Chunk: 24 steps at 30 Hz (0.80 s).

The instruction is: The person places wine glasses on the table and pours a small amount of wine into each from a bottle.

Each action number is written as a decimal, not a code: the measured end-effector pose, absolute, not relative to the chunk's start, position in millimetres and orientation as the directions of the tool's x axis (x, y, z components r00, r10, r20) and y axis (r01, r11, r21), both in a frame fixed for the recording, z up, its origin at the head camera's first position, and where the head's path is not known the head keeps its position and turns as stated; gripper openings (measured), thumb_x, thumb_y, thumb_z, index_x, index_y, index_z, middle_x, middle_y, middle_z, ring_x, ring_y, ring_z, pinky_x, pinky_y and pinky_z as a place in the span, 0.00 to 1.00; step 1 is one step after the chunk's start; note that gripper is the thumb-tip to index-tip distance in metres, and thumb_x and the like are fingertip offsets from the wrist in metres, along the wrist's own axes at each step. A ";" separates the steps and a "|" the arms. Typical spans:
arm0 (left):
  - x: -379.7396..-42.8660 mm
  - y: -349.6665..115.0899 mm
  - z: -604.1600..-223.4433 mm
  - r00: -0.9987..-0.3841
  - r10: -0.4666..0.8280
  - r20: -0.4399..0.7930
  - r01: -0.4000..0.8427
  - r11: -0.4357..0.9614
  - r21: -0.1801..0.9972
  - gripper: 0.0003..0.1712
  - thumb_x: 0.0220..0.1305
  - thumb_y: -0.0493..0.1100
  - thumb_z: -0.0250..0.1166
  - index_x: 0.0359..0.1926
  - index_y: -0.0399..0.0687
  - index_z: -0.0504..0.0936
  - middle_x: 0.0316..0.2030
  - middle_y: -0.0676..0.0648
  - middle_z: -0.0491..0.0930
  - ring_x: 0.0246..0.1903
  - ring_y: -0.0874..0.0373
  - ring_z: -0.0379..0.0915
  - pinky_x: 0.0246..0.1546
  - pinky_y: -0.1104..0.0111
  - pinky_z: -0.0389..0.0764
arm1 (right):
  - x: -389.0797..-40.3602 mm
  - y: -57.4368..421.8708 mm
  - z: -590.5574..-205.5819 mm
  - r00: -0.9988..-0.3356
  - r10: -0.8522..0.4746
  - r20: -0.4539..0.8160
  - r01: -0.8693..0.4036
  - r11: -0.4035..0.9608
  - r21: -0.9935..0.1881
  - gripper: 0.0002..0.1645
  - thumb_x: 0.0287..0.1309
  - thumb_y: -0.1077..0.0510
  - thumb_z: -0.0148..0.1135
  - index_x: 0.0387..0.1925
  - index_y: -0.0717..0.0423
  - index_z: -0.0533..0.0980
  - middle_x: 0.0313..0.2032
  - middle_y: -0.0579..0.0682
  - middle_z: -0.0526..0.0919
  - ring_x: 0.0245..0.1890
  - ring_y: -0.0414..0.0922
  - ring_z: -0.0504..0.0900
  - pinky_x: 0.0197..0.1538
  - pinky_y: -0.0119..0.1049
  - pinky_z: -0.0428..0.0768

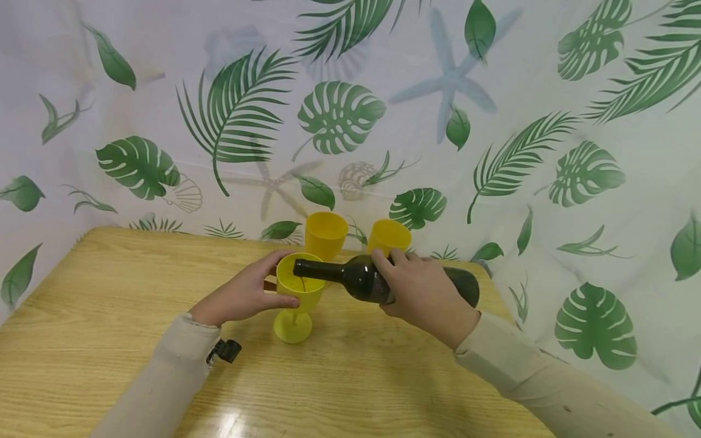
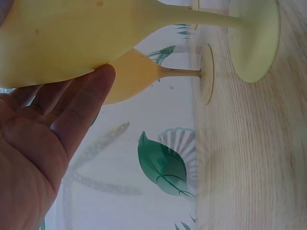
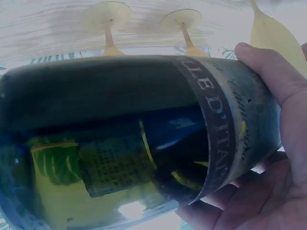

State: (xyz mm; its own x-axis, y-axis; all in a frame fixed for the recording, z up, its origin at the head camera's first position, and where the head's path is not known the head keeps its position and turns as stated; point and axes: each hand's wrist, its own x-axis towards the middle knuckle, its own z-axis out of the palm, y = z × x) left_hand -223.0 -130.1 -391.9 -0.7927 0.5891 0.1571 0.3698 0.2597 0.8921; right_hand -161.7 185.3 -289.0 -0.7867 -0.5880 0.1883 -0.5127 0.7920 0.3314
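A yellow plastic goblet [image 1: 294, 328] stands upright at the middle of the table. My left hand [image 1: 246, 292] holds its bowl from the left, thumb on the near side and fingers round the far side. In the left wrist view, fingertips touch the goblet's bowl [image 2: 72, 43]. With my right hand [image 1: 421, 292] I grip a dark green wine bottle [image 1: 356, 277] round its body, tipped nearly level. Its mouth is over the goblet's opening, and a thin dark streak of liquid runs down inside. The right wrist view shows liquid in the bottle [image 3: 120, 134] and part of its label.
Behind the bottle stand two more yellow goblets, one [image 1: 326, 234] just beyond the held goblet and another [image 1: 390, 234] to its right. The wooden table [image 1: 137, 267] ends at a leaf-patterned cloth backdrop [image 1: 339, 176]. A small black device [image 1: 226, 351] sits at my left cuff.
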 end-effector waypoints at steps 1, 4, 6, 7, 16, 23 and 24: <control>-223.0 -130.0 -391.9 -0.792 0.590 0.159 0.370 0.256 0.893 0.50 0.59 0.53 0.78 0.78 0.62 0.61 0.69 0.53 0.69 0.63 0.48 0.71 0.63 0.46 0.76 | -161.3 184.8 -288.7 -0.786 -0.589 0.190 -0.513 0.792 0.331 0.47 0.40 0.42 0.86 0.56 0.53 0.69 0.38 0.54 0.78 0.31 0.52 0.82 0.33 0.47 0.85; -223.0 -130.0 -392.0 -0.791 0.590 0.164 0.374 0.252 0.893 0.51 0.59 0.53 0.78 0.78 0.62 0.61 0.69 0.53 0.69 0.63 0.48 0.71 0.63 0.46 0.76 | -160.7 184.2 -288.0 -0.783 -0.591 0.194 -0.513 0.790 0.336 0.46 0.40 0.43 0.86 0.56 0.53 0.69 0.37 0.54 0.78 0.31 0.52 0.82 0.33 0.47 0.85; -222.8 -130.1 -392.2 -0.791 0.589 0.166 0.375 0.252 0.892 0.51 0.59 0.54 0.79 0.77 0.63 0.61 0.69 0.53 0.69 0.64 0.48 0.71 0.63 0.46 0.76 | -160.4 183.8 -287.5 -0.780 -0.593 0.198 -0.513 0.788 0.339 0.46 0.41 0.43 0.86 0.56 0.53 0.69 0.37 0.54 0.78 0.31 0.52 0.82 0.32 0.47 0.85; -222.8 -130.2 -392.2 -0.791 0.588 0.166 0.375 0.252 0.892 0.50 0.59 0.53 0.79 0.77 0.63 0.61 0.69 0.53 0.68 0.64 0.48 0.71 0.63 0.46 0.76 | -160.3 183.5 -287.4 -0.779 -0.594 0.199 -0.513 0.787 0.342 0.46 0.41 0.43 0.86 0.56 0.53 0.69 0.37 0.53 0.78 0.31 0.52 0.82 0.32 0.47 0.85; -221.5 -130.1 -392.0 -0.793 0.588 0.161 0.370 0.254 0.893 0.50 0.59 0.53 0.79 0.77 0.64 0.61 0.70 0.53 0.68 0.64 0.48 0.71 0.64 0.46 0.76 | -158.8 181.3 -285.8 -0.784 -0.592 0.187 -0.507 0.784 0.358 0.48 0.39 0.41 0.87 0.56 0.54 0.69 0.37 0.54 0.78 0.30 0.52 0.82 0.29 0.46 0.84; -220.7 -129.5 -391.7 -0.794 0.586 0.159 0.367 0.254 0.895 0.50 0.59 0.52 0.79 0.77 0.65 0.61 0.70 0.53 0.68 0.63 0.48 0.72 0.64 0.47 0.76 | -157.1 180.0 -284.9 -0.788 -0.589 0.179 -0.503 0.784 0.364 0.49 0.39 0.41 0.87 0.57 0.54 0.69 0.38 0.54 0.78 0.30 0.51 0.83 0.30 0.46 0.84; -220.5 -129.3 -391.6 -0.793 0.588 0.159 0.367 0.253 0.895 0.50 0.59 0.52 0.79 0.77 0.65 0.61 0.70 0.53 0.68 0.63 0.48 0.72 0.64 0.47 0.76 | -156.9 180.1 -285.0 -0.786 -0.592 0.181 -0.504 0.782 0.367 0.48 0.39 0.41 0.87 0.57 0.54 0.69 0.38 0.54 0.78 0.30 0.51 0.82 0.30 0.46 0.84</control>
State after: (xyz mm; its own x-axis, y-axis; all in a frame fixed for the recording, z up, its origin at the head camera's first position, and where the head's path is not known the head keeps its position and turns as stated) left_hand -220.5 -129.3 -391.6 -0.7934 0.5875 0.1593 0.3674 0.2535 0.8949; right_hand -156.9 180.1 -285.0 -0.7856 -0.5917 0.1810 -0.5042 0.7817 0.3670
